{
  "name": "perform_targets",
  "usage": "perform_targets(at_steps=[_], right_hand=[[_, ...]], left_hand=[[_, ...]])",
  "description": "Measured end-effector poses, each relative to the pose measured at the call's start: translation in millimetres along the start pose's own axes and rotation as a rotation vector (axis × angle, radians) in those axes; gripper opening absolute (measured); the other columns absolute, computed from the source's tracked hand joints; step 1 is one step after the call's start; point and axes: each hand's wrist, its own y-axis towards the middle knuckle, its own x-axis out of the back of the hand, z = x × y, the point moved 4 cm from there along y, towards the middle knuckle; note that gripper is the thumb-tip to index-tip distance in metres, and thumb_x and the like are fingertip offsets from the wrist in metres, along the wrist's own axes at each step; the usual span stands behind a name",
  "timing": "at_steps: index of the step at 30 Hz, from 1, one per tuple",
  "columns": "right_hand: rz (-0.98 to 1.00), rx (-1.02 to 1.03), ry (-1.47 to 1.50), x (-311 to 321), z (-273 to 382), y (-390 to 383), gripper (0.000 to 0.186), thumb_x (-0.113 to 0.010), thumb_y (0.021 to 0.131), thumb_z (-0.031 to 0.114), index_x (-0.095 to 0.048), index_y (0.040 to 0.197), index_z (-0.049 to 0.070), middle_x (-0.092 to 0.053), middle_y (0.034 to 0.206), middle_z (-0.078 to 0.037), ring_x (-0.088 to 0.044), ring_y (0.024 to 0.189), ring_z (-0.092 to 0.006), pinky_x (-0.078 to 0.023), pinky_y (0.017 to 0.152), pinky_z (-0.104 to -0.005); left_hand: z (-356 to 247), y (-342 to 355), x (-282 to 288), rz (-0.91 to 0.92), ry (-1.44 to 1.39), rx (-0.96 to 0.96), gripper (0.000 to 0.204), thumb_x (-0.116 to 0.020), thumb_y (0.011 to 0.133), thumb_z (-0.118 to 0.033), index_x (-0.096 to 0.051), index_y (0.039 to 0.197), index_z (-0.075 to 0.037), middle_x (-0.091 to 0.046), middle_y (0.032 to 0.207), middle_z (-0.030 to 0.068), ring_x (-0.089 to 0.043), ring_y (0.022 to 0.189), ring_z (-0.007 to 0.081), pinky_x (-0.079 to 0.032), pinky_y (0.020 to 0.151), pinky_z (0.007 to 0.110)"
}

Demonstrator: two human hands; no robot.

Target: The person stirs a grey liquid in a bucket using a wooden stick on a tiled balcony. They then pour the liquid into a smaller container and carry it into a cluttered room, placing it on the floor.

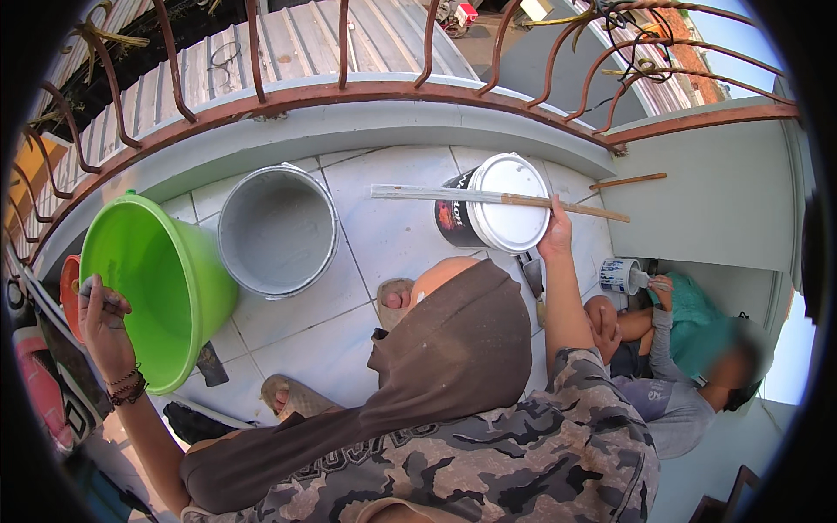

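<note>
My left hand [105,318] is beside the rim of the green bucket [179,270], its fingers curled around something small and dark that I cannot make out. My right hand [555,231] grips a long wooden stick [593,209], pale grey along its left half, held over a white lidded paint pail [508,228]. A bucket of grey paint [275,231] stands between the green bucket and the pail. Below the pail lies a metal scraper [532,275], partly hidden by my right arm.
A railing [340,93] runs along the balcony ledge. An orange bucket [71,296] sits behind the green one. A second stick [628,180] lies by the wall. At right, another person [663,418] sits holding a brush [649,283] at a small can [615,275].
</note>
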Motion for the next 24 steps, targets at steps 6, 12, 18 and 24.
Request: perform_targets(at_steps=[6, 12, 18, 24], right_hand=[[-0.097, -0.005, 0.095, -13, -30, -46, 0.068, -0.036, 0.098, 0.054, -0.039, 0.136, -0.002, -0.047, 0.136, -0.017, -0.043, 0.129, -0.0271, -0.034, 0.107, -0.0397], [-0.593, -0.295, 0.112, 16, -61, -100, 0.059, -0.045, 0.097, 0.049, -0.044, 0.135, 0.003, -0.054, 0.126, -0.013, -0.050, 0.118, -0.0227, -0.037, 0.101, -0.0361], [0.431, -0.485, -0.843, -48, -163, -107, 0.052, -0.054, 0.096, 0.041, -0.049, 0.130, 0.001, -0.061, 0.113, -0.012, -0.059, 0.107, -0.0221, -0.049, 0.086, -0.0372], [0.529, -0.495, -0.697, -66, -174, -96, 0.047, -0.056, 0.096, 0.030, -0.048, 0.130, -0.002, -0.060, 0.115, -0.013, -0.057, 0.109, -0.0223, -0.046, 0.094, -0.0342]], left_hand=[[-6, -2, 0, -0.054, -0.172, 0.122, 0.016, -0.054, 0.097, -0.015, -0.056, 0.106, -0.002, -0.052, 0.079, 0.0029, -0.052, 0.070, 0.0125, -0.041, 0.065, 0.026], [-20, -6, -6, -0.088, -0.116, 0.107, 0.013, -0.054, 0.097, -0.016, -0.056, 0.098, -0.003, -0.053, 0.075, 0.0024, -0.052, 0.068, 0.0126, -0.042, 0.064, 0.026], [-42, -9, -25, -0.039, -0.074, 0.028, 0.011, -0.053, 0.096, -0.013, -0.053, 0.088, -0.005, -0.053, 0.072, 0.0030, -0.052, 0.067, 0.0123, -0.042, 0.065, 0.027], [-76, -25, -46, 0.028, 0.115, -0.004, 0.019, -0.050, 0.097, -0.015, -0.050, 0.081, -0.006, -0.052, 0.069, 0.0034, -0.050, 0.066, 0.0119, -0.040, 0.067, 0.027]])
